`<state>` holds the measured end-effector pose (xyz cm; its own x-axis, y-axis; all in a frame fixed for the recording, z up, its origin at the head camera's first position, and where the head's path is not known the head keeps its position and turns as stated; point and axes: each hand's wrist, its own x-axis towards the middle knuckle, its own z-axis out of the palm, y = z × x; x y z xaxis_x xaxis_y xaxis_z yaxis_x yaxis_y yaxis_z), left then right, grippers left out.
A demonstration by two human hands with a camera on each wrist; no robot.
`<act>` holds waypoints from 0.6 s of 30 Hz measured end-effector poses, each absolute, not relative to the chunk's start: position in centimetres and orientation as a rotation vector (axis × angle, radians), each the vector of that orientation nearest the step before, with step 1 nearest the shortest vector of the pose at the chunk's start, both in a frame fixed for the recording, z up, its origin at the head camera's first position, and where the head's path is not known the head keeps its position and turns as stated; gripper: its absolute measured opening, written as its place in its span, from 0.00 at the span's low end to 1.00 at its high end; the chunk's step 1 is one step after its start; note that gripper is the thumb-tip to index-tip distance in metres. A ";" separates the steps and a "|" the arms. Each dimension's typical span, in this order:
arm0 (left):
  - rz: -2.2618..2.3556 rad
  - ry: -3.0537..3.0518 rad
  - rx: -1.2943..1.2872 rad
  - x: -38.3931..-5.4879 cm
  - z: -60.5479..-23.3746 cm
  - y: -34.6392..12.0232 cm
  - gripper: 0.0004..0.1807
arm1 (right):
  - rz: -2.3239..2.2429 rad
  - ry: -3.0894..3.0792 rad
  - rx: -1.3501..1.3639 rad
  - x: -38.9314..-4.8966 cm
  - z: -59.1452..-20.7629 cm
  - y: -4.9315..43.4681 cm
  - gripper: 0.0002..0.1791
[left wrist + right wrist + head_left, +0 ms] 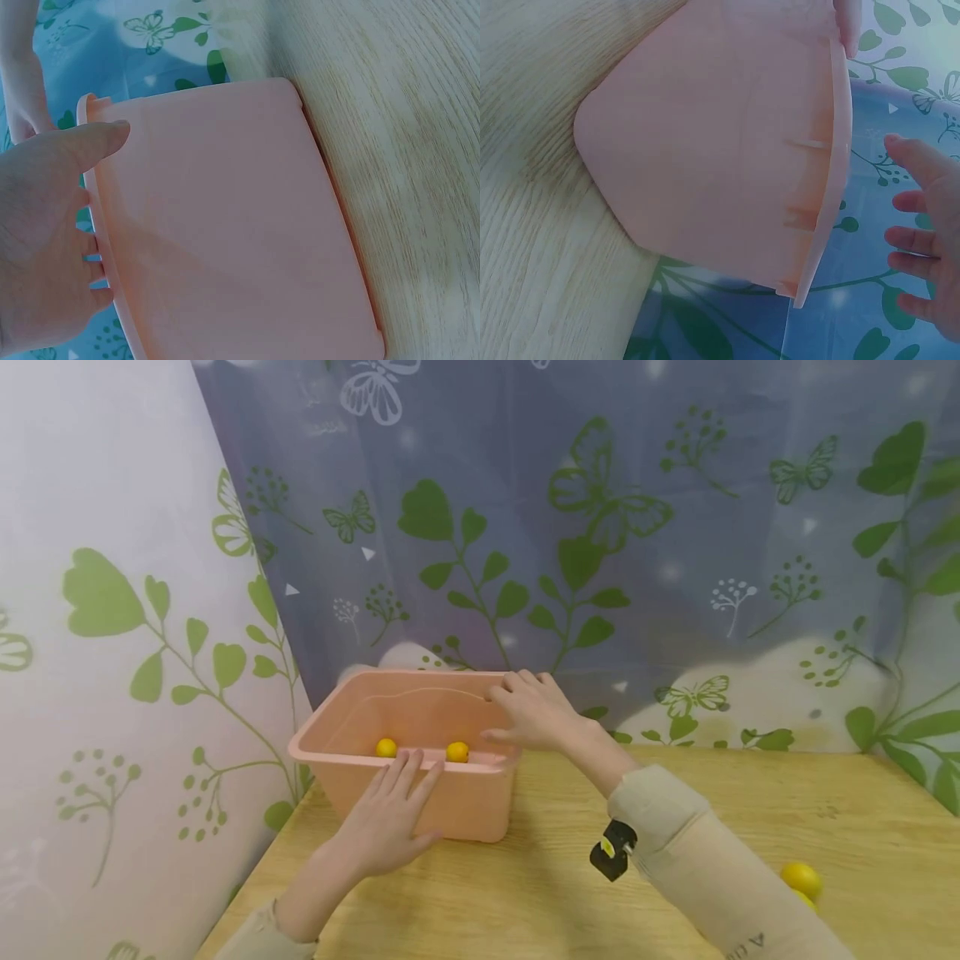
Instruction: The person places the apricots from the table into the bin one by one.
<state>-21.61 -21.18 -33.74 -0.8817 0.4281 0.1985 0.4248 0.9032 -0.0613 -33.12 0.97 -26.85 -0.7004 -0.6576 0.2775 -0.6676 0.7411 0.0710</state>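
A pink plastic bin (468,806) stands on the table, with two small round yellow things (386,747) visible inside it. My left hand (382,831) rests on the bin's near rim, its fingers straight and reaching over the edge. In the left wrist view, the thumb lies along the outer wall of the bin (225,210). Over the bin's right end is my right hand (534,710), fingers spread and slightly bent. The right wrist view shows this hand (930,232) apart from the rim, with nothing held.
On the wooden table (570,893), a yellow-orange round thing (801,878) lies at the right, beside another yellow one partly hidden by the right sleeve (720,852). A patterned cloth (487,485) with leaves and butterflies hangs behind the bin and along the left side.
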 end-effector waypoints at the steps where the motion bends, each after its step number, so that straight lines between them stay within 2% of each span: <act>1: 0.018 -2.860 -0.649 -21.6 -33.8 -21.2 0.44 | 0.044 -2.652 1.039 -33.1 -26.9 1.1 0.30; 18: 0.020 -2.860 -0.640 -21.5 -33.8 -21.0 0.43 | 0.035 -2.534 1.048 -32.4 -28.2 5.2 0.25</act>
